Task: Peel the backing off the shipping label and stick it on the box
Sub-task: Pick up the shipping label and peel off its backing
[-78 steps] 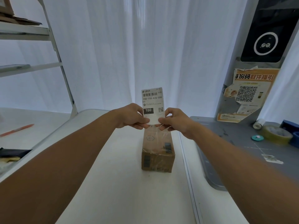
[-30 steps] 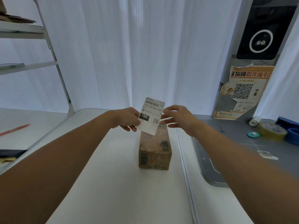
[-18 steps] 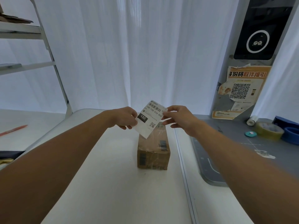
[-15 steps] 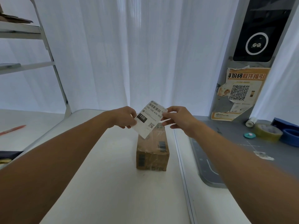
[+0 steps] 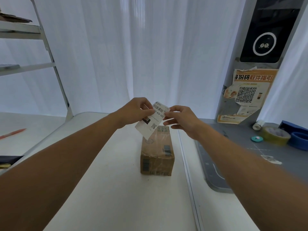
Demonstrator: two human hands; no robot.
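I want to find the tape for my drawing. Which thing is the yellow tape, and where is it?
Look at the grey mat to the right of the white table. Near its far right edge sit three rolls in a row. The yellow tape is the wide see-through yellowish ring in the middle, between the small white roll behind it and the blue roll at the picture's edge.

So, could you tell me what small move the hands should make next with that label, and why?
Probably pick the upper right corner apart. The shipping label is held tilted above the box, the left hand pinching its left edge and the right hand at that corner, and no backing looks lifted yet.
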